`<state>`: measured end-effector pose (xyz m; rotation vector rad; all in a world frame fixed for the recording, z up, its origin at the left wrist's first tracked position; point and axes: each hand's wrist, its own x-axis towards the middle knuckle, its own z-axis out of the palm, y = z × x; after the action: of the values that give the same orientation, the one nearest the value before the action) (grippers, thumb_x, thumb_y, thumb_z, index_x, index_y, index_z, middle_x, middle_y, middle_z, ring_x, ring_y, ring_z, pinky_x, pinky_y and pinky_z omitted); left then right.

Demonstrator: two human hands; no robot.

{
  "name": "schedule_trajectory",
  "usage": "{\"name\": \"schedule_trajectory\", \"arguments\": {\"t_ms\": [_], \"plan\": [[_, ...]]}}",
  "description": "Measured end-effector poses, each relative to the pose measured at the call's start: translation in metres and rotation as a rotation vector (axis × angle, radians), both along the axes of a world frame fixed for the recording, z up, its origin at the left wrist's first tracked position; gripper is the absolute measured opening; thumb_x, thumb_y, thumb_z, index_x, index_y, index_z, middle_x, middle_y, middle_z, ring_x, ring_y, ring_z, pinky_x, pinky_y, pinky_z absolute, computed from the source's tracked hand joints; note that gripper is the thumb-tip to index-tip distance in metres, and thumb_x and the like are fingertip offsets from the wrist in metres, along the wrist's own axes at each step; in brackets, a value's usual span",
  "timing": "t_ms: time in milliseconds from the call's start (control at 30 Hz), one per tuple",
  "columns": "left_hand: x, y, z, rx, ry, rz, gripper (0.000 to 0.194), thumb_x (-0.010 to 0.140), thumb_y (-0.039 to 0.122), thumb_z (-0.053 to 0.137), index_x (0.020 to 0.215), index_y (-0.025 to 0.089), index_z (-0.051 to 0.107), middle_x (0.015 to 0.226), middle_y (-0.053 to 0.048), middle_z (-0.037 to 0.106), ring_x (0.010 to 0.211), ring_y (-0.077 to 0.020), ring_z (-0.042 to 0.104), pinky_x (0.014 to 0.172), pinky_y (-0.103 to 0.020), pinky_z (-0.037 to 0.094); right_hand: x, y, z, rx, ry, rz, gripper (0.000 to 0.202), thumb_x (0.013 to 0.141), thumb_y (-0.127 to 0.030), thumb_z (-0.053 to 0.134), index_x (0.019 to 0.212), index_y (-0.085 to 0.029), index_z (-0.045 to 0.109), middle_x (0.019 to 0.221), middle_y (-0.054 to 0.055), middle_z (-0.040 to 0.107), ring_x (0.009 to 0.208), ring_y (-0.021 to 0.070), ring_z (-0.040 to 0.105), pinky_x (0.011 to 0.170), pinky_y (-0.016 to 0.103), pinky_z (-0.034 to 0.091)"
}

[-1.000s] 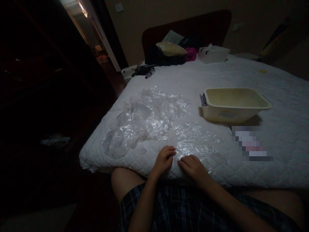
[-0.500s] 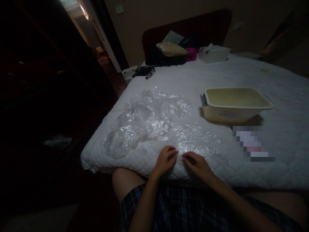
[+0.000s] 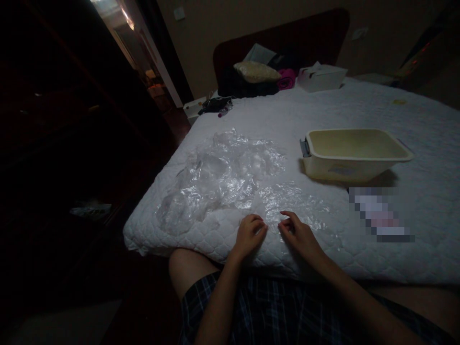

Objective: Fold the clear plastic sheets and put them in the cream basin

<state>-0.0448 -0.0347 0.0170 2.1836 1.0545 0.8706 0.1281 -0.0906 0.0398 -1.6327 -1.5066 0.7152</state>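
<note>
Several crumpled clear plastic bags point(image 3: 223, 167) lie spread on the white quilted bed in front of me. One flatter clear plastic bag point(image 3: 298, 203) reaches toward me, up to my fingers. My left hand point(image 3: 249, 235) is closed in a pinch at the near edge of this bag, thumb against curled fingers. Just to its right, my right hand point(image 3: 300, 238) also pinches at the thin film, its index finger raised a little. A small gap separates the fingertips of both hands. The film between them is hard to see in the dim light.
A cream plastic tub point(image 3: 355, 167) with a grey handle clip stands right of the bags. A blurred-out flat item point(image 3: 381, 215) lies before it. Toward the headboard point(image 3: 309, 40) are a white box point(image 3: 321, 77), a pink roll point(image 3: 286, 79) and a stuffed bag point(image 3: 257, 72).
My hands have moved slightly apart, the right one shifting right with its index finger lifting. The view has turned a little; the bags and tub stay in place.
</note>
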Motion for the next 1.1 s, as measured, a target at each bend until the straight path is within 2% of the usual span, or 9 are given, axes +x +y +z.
{"name": "schedule_trajectory", "arguments": {"t_ms": [200, 400, 533, 667, 767, 833, 967, 1100], "plan": [[0.006, -0.001, 0.0, 0.025, 0.068, 0.054, 0.01, 0.081, 0.026, 0.057, 0.079, 0.019, 0.063, 0.089, -0.002, 0.059, 0.089, -0.0164, 0.052, 0.082, -0.03, 0.04, 0.005, 0.005, -0.005, 0.059, -0.195, 0.005, 0.033, 0.084, -0.03, 0.042, 0.113, -0.018, 0.051, 0.081, 0.006, 0.065, 0.074, 0.0191, 0.062, 0.068, 0.031, 0.047], [0.007, -0.002, -0.002, 0.064, 0.105, 0.062, 0.007, 0.079, 0.025, 0.059, 0.079, 0.019, 0.062, 0.089, -0.002, 0.058, 0.089, -0.017, 0.051, 0.082, -0.031, 0.04, 0.014, 0.009, -0.009, 0.147, -0.305, -0.006, 0.027, 0.084, -0.026, 0.042, 0.105, -0.017, 0.057, 0.092, 0.009, 0.063, 0.083, 0.0206, 0.059, 0.074, 0.033, 0.047], [0.007, -0.002, -0.005, 0.093, 0.114, 0.077, 0.005, 0.079, 0.024, 0.059, 0.078, 0.019, 0.061, 0.087, -0.002, 0.058, 0.088, -0.0176, 0.051, 0.081, -0.032, 0.04, 0.019, 0.01, -0.004, 0.211, -0.37, 0.019, 0.021, 0.085, -0.022, 0.042, 0.095, -0.018, 0.06, 0.089, 0.008, 0.061, 0.084, 0.021, 0.058, 0.076, 0.035, 0.047], [0.006, -0.003, -0.007, 0.141, 0.131, 0.067, 0.008, 0.081, 0.025, 0.058, 0.085, 0.019, 0.061, 0.089, -0.003, 0.058, 0.09, -0.0182, 0.051, 0.082, -0.033, 0.04, 0.017, 0.011, 0.006, 0.261, -0.43, 0.137, 0.022, 0.086, -0.019, 0.041, 0.098, -0.019, 0.06, 0.091, 0.008, 0.061, 0.086, 0.0203, 0.057, 0.077, 0.034, 0.046], [0.005, -0.005, -0.007, 0.195, 0.161, 0.049, 0.012, 0.083, 0.024, 0.055, 0.093, 0.02, 0.06, 0.093, -0.004, 0.057, 0.092, -0.0185, 0.05, 0.083, -0.034, 0.04, 0.016, 0.015, 0.008, 0.214, -0.557, 0.247, 0.021, 0.085, -0.017, 0.043, 0.093, -0.018, 0.062, 0.087, 0.008, 0.06, 0.082, 0.0195, 0.055, 0.074, 0.032, 0.044], [0.005, -0.006, -0.006, 0.235, 0.194, 0.028, 0.014, 0.084, 0.023, 0.053, 0.095, 0.021, 0.06, 0.095, -0.005, 0.057, 0.092, -0.0185, 0.049, 0.082, -0.035, 0.041, 0.016, 0.018, 0.005, 0.166, -0.644, 0.272, 0.02, 0.085, -0.017, 0.044, 0.088, -0.018, 0.063, 0.083, 0.008, 0.06, 0.079, 0.019, 0.054, 0.072, 0.031, 0.043], [0.006, -0.008, -0.007, 0.29, 0.232, 0.021, 0.014, 0.086, 0.021, 0.05, 0.095, 0.02, 0.061, 0.095, -0.006, 0.057, 0.091, -0.0188, 0.05, 0.082, -0.036, 0.041, 0.013, 0.021, -0.003, 0.124, -0.721, 0.223, 0.02, 0.085, -0.016, 0.045, 0.087, -0.016, 0.064, 0.083, 0.008, 0.059, 0.08, 0.0193, 0.054, 0.072, 0.03, 0.041], [0.006, -0.008, -0.006, 0.286, 0.217, 0.031, 0.016, 0.087, 0.022, 0.048, 0.096, 0.019, 0.06, 0.095, -0.006, 0.057, 0.091, -0.019, 0.051, 0.082, -0.036, 0.042, 0.008, 0.019, -0.006, 0.139, -0.689, 0.149, 0.02, 0.085, -0.016, 0.044, 0.09, -0.016, 0.063, 0.085, 0.009, 0.059, 0.081, 0.0198, 0.054, 0.074, 0.031, 0.042]]}}
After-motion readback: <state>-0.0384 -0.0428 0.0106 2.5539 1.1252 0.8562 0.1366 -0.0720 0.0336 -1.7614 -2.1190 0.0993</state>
